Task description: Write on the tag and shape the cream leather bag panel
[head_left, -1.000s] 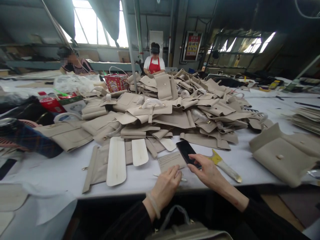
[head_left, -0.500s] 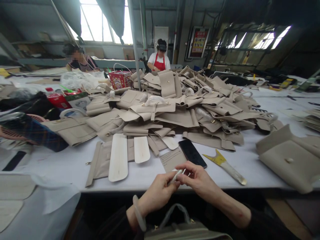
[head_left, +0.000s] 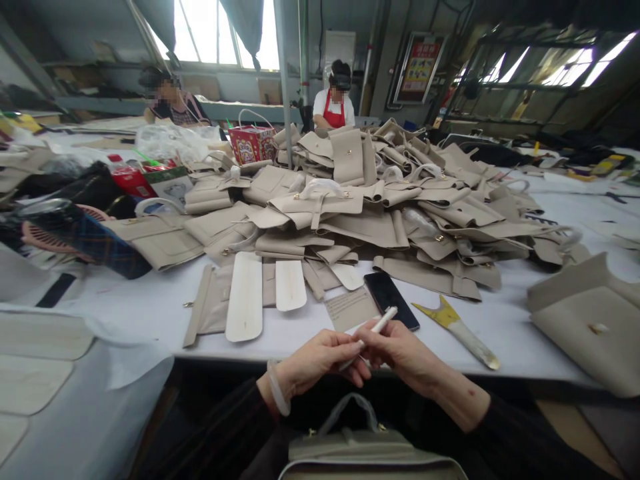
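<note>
Between my hands is a slim white pen-like stick (head_left: pixel 386 319), slanting up to the right; its exact kind does not show. My left hand (head_left: pixel 320 357) pinches its lower part and wears a pale bangle at the wrist. My right hand (head_left: pixel 403 353) has thumb and fingers closed round its middle, the upper end sticking out past them. In front of me, below the hands, sits a beige handbag (head_left: pixel 350 448) with a wrapped handle. Just beyond my fingers lie a printed beige card (head_left: pixel 350 308) and a black phone (head_left: pixel 387 297).
A large heap of beige bag pieces (head_left: pixel 350 200) covers the table's middle. White panels (head_left: pixel 245 300) lie at its near edge. A yellow-handled scraper (head_left: pixel 457 328) rests right of the phone; a beige bag (head_left: pixel 590 327) stands far right. A person in a red apron (head_left: pixel 334 107) is across the table.
The white stick has turned, and its upper end now sticks out above my right hand. My hands stay close together. The view has shifted slightly, with the table moving up and right.
</note>
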`<state>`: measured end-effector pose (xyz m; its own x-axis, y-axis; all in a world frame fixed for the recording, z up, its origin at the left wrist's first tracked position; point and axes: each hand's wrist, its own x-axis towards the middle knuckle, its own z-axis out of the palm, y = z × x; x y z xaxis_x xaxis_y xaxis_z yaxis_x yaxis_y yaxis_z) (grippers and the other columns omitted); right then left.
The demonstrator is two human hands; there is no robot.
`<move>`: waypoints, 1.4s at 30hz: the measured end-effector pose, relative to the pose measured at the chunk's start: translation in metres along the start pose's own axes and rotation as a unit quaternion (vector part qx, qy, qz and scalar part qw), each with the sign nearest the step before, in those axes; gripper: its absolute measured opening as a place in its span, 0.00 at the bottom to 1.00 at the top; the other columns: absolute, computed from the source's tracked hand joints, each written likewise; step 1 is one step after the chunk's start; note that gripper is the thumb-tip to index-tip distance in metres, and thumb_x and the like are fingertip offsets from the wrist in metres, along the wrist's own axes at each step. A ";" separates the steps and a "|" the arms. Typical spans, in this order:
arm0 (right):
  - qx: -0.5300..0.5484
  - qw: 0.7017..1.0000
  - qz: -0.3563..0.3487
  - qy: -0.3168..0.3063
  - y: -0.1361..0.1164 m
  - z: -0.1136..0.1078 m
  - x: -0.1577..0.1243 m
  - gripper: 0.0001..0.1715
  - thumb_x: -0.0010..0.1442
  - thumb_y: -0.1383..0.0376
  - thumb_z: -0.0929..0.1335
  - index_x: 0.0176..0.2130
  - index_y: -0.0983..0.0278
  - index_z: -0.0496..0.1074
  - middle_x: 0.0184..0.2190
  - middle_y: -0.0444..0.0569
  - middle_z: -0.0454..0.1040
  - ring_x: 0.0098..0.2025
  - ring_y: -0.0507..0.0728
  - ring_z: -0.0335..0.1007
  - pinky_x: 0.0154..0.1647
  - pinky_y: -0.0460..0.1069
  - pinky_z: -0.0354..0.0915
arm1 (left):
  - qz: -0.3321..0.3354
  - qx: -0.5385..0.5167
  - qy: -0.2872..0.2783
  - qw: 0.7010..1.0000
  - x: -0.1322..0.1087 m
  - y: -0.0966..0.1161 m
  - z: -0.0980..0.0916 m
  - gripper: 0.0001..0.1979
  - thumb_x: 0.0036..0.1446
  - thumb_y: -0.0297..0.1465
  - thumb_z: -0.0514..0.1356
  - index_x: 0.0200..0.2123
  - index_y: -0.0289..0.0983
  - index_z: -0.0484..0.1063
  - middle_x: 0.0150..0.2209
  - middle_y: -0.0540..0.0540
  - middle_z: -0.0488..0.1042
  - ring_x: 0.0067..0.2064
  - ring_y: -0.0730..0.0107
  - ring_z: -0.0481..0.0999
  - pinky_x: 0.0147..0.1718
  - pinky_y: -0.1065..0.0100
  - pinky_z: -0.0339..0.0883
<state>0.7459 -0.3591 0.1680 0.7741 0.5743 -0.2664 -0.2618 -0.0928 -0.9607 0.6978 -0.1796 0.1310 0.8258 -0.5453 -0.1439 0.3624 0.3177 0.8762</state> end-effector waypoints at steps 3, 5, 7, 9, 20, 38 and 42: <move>-0.005 0.999 -0.032 0.031 0.003 -0.004 0.005 0.23 0.58 0.49 0.70 0.28 0.67 0.71 0.17 0.41 0.67 0.19 0.48 0.60 0.22 0.45 0.53 | 0.059 0.230 0.081 0.968 0.002 0.003 -0.006 0.24 0.63 0.47 0.55 0.35 0.31 0.76 0.34 0.41 0.77 0.33 0.66 0.75 0.37 0.65 0.69; 0.025 0.992 -0.059 0.107 0.003 -0.014 0.012 0.24 0.58 0.47 0.70 0.30 0.65 0.70 0.15 0.39 0.66 0.16 0.48 0.60 0.20 0.45 0.54 | 0.128 0.437 0.153 0.877 0.000 0.002 -0.019 0.20 0.66 0.43 0.53 0.41 0.33 0.76 0.39 0.42 0.78 0.41 0.62 0.76 0.45 0.62 0.69; 0.068 0.983 -0.081 0.152 0.004 -0.025 0.022 0.20 0.56 0.49 0.73 0.30 0.63 0.69 0.17 0.39 0.68 0.19 0.49 0.64 0.22 0.45 0.56 | 0.174 0.586 0.163 0.775 -0.001 -0.004 -0.035 0.18 0.66 0.38 0.55 0.54 0.36 0.71 0.55 0.40 0.72 0.56 0.58 0.70 0.57 0.57 0.63; 0.096 0.976 -0.100 0.165 0.009 -0.032 0.034 0.18 0.52 0.56 0.76 0.31 0.62 0.68 0.19 0.39 0.70 0.23 0.48 0.66 0.26 0.44 0.58 | 0.173 0.676 0.132 0.704 -0.001 -0.013 -0.051 0.24 0.64 0.37 0.58 0.61 0.37 0.63 0.65 0.40 0.59 0.65 0.54 0.59 0.64 0.53 0.55; -0.099 0.965 -0.180 0.164 0.061 -0.015 0.093 0.14 0.60 0.53 0.70 0.34 0.61 0.70 0.25 0.42 0.72 0.27 0.53 0.69 0.30 0.49 0.64 | 0.135 0.730 0.117 0.660 0.003 -0.026 -0.075 0.30 0.63 0.48 0.55 0.64 0.43 0.58 0.68 0.40 0.53 0.67 0.54 0.54 0.65 0.49 0.53; -0.359 0.892 -0.218 0.169 0.083 -0.017 0.099 0.11 0.65 0.58 0.65 0.33 0.60 0.66 0.26 0.42 0.70 0.29 0.53 0.67 0.32 0.50 0.61 | 0.112 0.711 0.149 0.679 0.008 -0.028 -0.087 0.33 0.59 0.54 0.56 0.62 0.46 0.58 0.67 0.40 0.52 0.68 0.51 0.51 0.64 0.49 0.52; -0.373 0.887 -0.219 0.162 0.081 -0.015 0.100 0.11 0.66 0.58 0.64 0.32 0.60 0.66 0.26 0.42 0.69 0.29 0.53 0.68 0.33 0.50 0.61 | 0.115 0.706 0.152 0.682 0.009 -0.030 -0.089 0.33 0.59 0.54 0.56 0.62 0.45 0.58 0.67 0.40 0.52 0.67 0.51 0.52 0.64 0.49 0.52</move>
<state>0.8107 -0.3215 0.0625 0.8637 0.4358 0.2531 0.4660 -0.4995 -0.7303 0.7325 -0.1247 0.0626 0.9195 -0.3534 0.1722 -0.3930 -0.8131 0.4295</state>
